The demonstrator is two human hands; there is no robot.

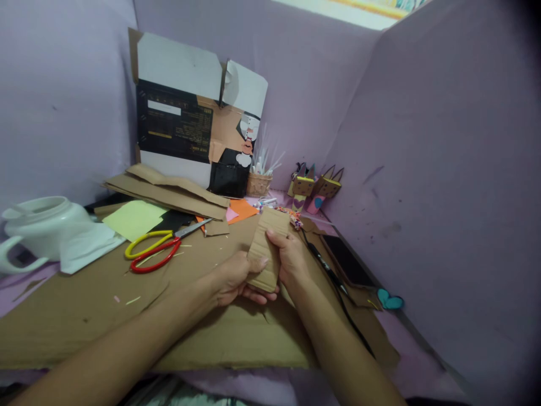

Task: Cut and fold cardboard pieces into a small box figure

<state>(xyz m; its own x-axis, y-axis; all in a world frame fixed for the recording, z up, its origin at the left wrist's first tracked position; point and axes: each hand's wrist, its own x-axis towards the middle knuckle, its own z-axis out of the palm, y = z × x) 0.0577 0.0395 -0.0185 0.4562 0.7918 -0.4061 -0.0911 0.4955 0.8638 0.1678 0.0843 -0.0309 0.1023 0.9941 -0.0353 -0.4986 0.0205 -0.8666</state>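
Observation:
A narrow rectangular piece of corrugated cardboard (270,234) is held between both hands, tilted slightly above the cardboard mat. My left hand (243,279) grips its lower left part, thumb on the front face and fingers curled under the bottom. On the right edge, my right hand (289,254) has its thumb on the face, with its other fingers mostly hidden behind. To the left lie scissors (175,241) with one yellow and one red handle, blades partly apart.
A white teapot (48,225) stands far left beside yellow-green paper (135,219). Cardboard strips (169,192) and an upright flattened box (177,124) are behind. At right are a phone (349,259), a black cord (355,327), a teal heart shape (390,300) and cardboard animal figures (303,187).

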